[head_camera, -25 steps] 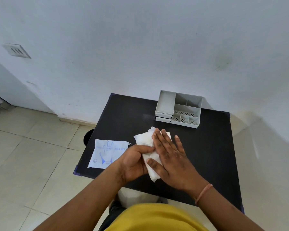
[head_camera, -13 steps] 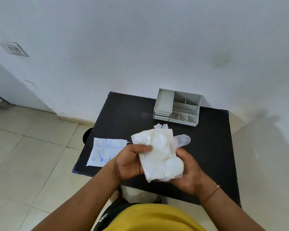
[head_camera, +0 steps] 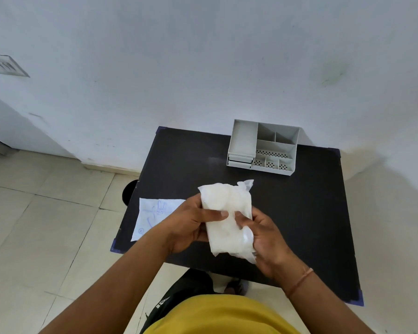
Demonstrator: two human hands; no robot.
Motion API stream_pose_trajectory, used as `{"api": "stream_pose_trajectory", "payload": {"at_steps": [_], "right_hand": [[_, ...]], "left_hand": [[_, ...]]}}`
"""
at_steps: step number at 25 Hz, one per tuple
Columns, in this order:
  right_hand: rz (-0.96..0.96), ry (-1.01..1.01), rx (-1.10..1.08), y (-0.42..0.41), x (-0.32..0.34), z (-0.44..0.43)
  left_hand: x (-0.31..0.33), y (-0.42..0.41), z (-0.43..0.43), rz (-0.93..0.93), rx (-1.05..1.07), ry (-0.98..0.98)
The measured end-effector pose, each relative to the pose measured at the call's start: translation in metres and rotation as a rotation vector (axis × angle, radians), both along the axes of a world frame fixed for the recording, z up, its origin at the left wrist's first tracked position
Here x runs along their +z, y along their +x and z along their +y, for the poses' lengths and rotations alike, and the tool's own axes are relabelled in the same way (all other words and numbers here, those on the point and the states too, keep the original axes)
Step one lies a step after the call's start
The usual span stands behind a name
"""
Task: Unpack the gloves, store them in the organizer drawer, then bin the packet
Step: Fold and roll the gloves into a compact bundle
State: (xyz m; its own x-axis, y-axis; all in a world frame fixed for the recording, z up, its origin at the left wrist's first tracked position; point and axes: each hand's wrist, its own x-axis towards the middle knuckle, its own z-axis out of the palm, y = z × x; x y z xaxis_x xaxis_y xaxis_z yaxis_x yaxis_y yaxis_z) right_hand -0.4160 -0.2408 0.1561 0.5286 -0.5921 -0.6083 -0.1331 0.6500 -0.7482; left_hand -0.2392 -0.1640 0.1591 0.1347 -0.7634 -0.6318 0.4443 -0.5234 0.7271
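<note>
Hands hold the gloves [head_camera: 227, 220] above the table [head_camera: 311, 213]: left hand [head_camera: 188, 225] pinches one side, right hand [head_camera: 263, 237] cups the other. Soft, light, probably slippery; grip the folded middle. Packet [head_camera: 155, 216] lies left of the gloves; organizer [head_camera: 263, 147] stands beyond them, drawers shut.

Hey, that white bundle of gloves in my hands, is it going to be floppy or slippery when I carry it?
Probably floppy: the bundle of gloves sags and creases between left hand and right hand. Its glossy film looks slippery. Likely light.
</note>
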Motion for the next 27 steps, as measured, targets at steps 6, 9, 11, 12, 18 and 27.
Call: {"api": "stream_pose_trajectory", "payload": {"at_steps": [6, 9, 11, 12, 18, 27], "right_hand": [[-0.006, 0.067, -0.073, 0.024, -0.002, -0.013], [-0.123, 0.241, -0.093, 0.029, 0.005, -0.025], [-0.156, 0.268, -0.168, 0.037, 0.004, -0.032], [-0.142, 0.245, -0.203, 0.042, 0.001, -0.033], [-0.092, 0.243, -0.432, 0.072, -0.032, -0.036], [0.171, 0.002, -0.363, 0.07, -0.046, -0.036]], "left_hand": [[-0.028, 0.033, -0.022, -0.102, -0.046, -0.011], [-0.032, 0.052, -0.037, -0.034, -0.057, -0.008], [-0.035, 0.066, -0.049, 0.024, -0.082, -0.015], [-0.037, 0.072, -0.055, 0.054, -0.093, -0.019], [-0.059, 0.076, -0.08, 0.123, -0.197, -0.007], [-0.077, 0.063, -0.084, -0.053, -0.279, 0.026]]}}
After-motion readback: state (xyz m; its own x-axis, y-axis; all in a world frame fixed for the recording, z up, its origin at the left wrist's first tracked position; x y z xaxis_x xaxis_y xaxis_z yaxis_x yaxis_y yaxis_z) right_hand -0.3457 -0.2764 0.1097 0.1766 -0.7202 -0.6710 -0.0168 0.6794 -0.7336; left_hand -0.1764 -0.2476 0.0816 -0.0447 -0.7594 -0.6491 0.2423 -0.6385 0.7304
